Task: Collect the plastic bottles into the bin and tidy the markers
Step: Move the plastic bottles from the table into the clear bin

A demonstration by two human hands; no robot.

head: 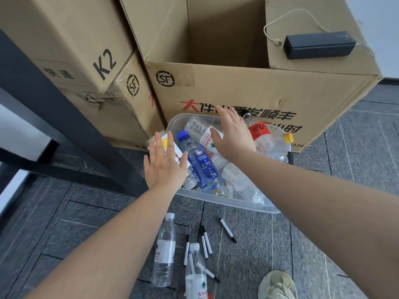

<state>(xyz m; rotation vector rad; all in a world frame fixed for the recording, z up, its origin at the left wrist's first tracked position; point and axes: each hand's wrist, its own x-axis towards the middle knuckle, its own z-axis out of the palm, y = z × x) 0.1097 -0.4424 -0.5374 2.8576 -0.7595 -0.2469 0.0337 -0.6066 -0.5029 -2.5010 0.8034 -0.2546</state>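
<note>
Grey carpet tiles (pixel 269 244) cover the floor under you. Big cardboard boxes stand at the back: an open box (pixel 248 91) with red writing, and a shut box (pixel 64 39) to its left marked K2. A dark table leg (pixel 64 126) slants down on the left.

Just in front of the open box sits your clear plastic bin (pixel 216 198). It is packed with plastic bottles, among them a blue bottle (pixel 203 167) and a red-label bottle (pixel 259 131) with a yellow cap.

Your left hand (pixel 165 165) is held over the left end of the bin, fingers straight and spread, holding nothing. Your right hand (pixel 233 134) is held over the middle of the bin, fingers straight too, holding nothing.

Two bottles lie on the carpet near you, outside the bin: a clear bottle (pixel 165 251) and, just right of it, a white-cap bottle (pixel 195 275) with red writing.

Your shoe (pixel 278 285) shows at the bottom right.

A black power bank (pixel 319 44) with a white cable lies on a flap of the open box.

Black-and-white markers (pixel 206 244) lie scattered on the carpet between the bin and the two loose bottles. One marker (pixel 227 230) lies a bit apart on the right.
</note>
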